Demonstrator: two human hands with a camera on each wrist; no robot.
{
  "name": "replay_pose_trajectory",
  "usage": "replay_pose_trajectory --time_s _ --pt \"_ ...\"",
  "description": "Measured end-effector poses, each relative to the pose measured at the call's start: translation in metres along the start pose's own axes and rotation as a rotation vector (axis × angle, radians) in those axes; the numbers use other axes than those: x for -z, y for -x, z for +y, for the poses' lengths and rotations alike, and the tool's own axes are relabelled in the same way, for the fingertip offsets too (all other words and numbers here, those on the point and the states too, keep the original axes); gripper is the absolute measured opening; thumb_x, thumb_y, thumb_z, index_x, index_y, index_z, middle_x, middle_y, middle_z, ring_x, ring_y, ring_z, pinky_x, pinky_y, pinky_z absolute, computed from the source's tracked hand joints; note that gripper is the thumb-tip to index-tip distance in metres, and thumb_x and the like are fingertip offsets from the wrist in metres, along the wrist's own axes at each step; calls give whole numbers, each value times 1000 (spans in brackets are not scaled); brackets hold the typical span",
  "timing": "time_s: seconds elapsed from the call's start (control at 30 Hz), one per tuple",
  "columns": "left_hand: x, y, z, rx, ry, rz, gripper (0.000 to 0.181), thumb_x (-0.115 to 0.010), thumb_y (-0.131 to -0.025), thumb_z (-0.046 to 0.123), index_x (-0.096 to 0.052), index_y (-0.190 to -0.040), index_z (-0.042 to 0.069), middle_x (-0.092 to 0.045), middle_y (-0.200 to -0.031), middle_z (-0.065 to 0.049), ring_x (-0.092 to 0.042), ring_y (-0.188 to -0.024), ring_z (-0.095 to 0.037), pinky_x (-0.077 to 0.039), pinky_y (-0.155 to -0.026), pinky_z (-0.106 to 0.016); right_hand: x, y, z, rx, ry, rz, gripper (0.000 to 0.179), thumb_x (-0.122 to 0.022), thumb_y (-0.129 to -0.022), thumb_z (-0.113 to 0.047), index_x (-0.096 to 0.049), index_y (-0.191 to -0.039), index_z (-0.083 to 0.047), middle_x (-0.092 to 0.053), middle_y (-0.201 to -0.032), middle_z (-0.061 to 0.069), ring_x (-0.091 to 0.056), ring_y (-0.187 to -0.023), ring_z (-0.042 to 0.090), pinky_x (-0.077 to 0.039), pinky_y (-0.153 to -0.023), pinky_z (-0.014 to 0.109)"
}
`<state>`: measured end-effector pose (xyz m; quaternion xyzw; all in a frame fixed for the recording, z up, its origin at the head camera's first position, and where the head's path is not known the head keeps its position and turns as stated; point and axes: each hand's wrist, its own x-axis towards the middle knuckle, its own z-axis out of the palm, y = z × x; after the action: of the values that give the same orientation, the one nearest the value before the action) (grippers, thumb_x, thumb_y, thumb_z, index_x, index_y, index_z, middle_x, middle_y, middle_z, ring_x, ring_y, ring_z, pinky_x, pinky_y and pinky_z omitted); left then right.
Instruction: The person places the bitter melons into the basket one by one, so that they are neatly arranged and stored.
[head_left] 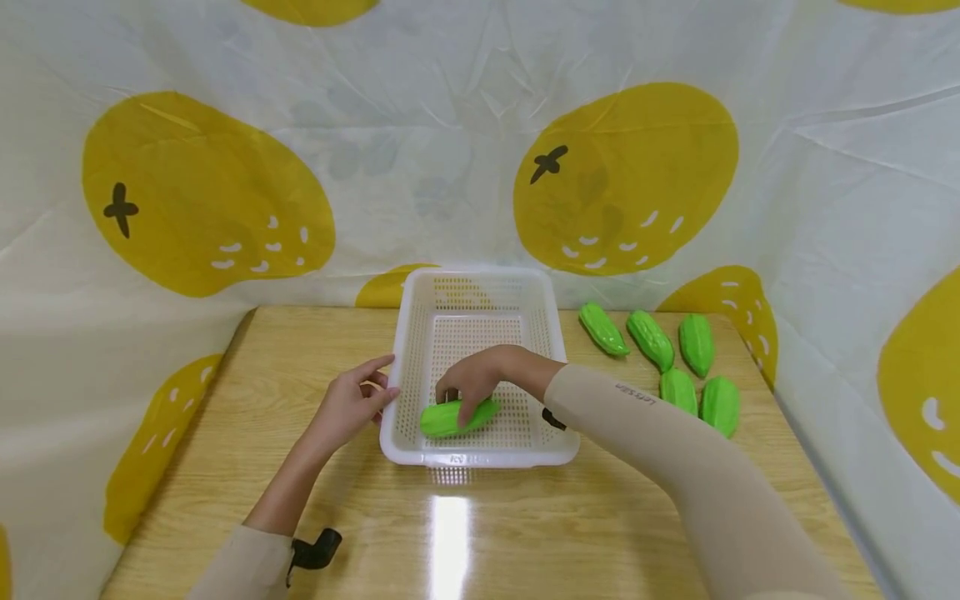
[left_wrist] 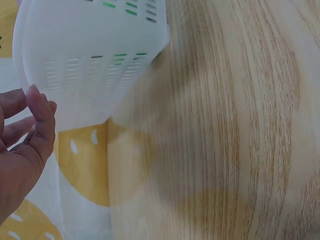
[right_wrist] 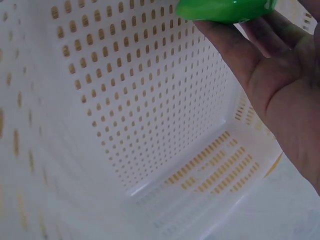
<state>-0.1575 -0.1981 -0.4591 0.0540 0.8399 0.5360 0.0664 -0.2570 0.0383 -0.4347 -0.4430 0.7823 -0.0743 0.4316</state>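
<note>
A white plastic basket with a slotted floor and walls stands on the table. Low inside its near part, my right hand grips a green, ridged bitter melon from above, thumb on the near side. In the right wrist view only the melon's end shows beside the fingers. My left hand is at the basket's left rim, pinching it lightly between thumb and fingers. The left wrist view has these fingertips against the rim, beside the slotted outer wall.
Several more green bitter melons lie on the wooden table to the right of the basket. Behind and at both sides hangs a white cloth printed with large yellow fruit. Light glares on the tabletop in front.
</note>
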Motion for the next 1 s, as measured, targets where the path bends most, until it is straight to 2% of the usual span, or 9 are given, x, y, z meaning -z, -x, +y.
replay_pose_trajectory --time_s 0.13,0.3,0.5,0.63,0.83,1.0 --pt "-1 0 0 2 6 -1 56 -71 -97 6 -52 -150 2 -63 -106 -22 -63 -70 -18 -60 -53 -30 -1 -5 -4 -31 -27 -31 47 -79 -93 -26 -61 -134 -12 -66 -126 1 -59 -112 11 -55 -93 25" --pt "0 0 1 -10 2 -2 56 -71 -98 5 -51 -150 1 -63 -106 -22 -63 -69 -18 -61 -54 -34 -1 -8 -9 -78 -107 -79 43 -81 -92 -23 -61 -128 -11 -64 -118 1 -62 -102 11 -61 -84 31" --pt "1 0 1 -12 4 -4 56 -70 -98 5 -51 -150 0 -62 -106 -22 -63 -70 -18 -61 -54 -32 -5 -11 -13 -122 -173 -110 39 -82 -91 -20 -58 -121 -11 -60 -115 3 -66 -95 14 -64 -87 37" --pt "1 0 1 -3 4 -2 56 -71 -97 5 -51 -150 1 -62 -106 -22 -63 -70 -17 -62 -55 -35 -9 -13 -14 -140 -191 -133 41 -82 -91 -20 -57 -121 -11 -59 -115 3 -66 -96 15 -64 -89 39" --pt "1 -1 0 3 2 -5 57 -71 -97 4 -51 -150 1 -62 -106 -21 -63 -70 -16 -63 -58 -46 -13 -14 -20 -139 -118 -150 53 -83 -90 -25 -54 -130 -7 -58 -124 5 -65 -103 16 -64 -85 35" --pt "1 -1 -2 0 3 -6 57 -71 -97 4 -51 -150 1 -63 -106 -21 -62 -69 -16 -63 -59 -47 -14 -16 -21 -174 -141 -144 60 -85 -88 -24 -52 -136 -6 -56 -132 8 -65 -110 19 -64 -85 32"
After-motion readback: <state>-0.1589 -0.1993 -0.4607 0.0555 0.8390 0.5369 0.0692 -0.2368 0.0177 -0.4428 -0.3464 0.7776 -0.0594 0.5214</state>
